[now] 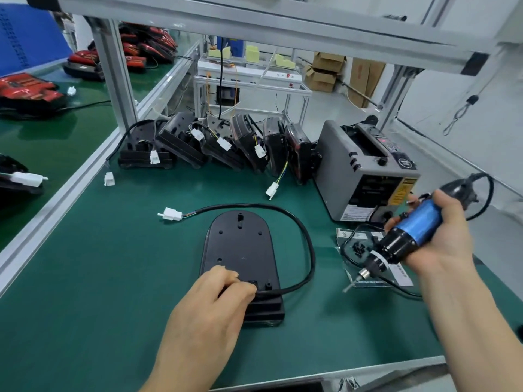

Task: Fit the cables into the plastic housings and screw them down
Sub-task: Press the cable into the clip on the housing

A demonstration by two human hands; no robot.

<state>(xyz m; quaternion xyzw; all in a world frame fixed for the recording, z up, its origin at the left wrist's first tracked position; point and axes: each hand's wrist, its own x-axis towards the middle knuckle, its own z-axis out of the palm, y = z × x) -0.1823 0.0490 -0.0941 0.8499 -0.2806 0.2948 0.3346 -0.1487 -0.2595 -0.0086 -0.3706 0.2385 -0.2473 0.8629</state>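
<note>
Closest to where I stand, on the green desk [113, 264], the left hand [218, 295] bends its fingers down onto the black cable [307, 244] right where it runs into the near end of the black plastic housing [240, 247]. I take it this pins the cable in its seat so that it cannot spring out before a screw goes in. The housing lies flat with its back up and its screw holes showing, which suits work from above. From the left hand's grip the cable leaves to the right, loops round the far end and finishes in a white plug [172, 214] lying loose on the desk, clear of the work. Off to the right, the right hand [441, 236] is clamped round a blue electric screwdriver [407, 236]. It is held up off the desk with the bit slanting down and left, over a clear wrapper bearing what look like small black screws [358, 248], probably so one can be picked up on the tip. No screw is seen on the bit. Behind that stands a grey machine [359, 171], within easy reach. Farther back a row of housings [220, 142] leans one on another with plugs dangling; finished or waiting, I cannot tell. Beyond the frame post [116, 77], red and black parts [28, 89] lie on the next desk.
</note>
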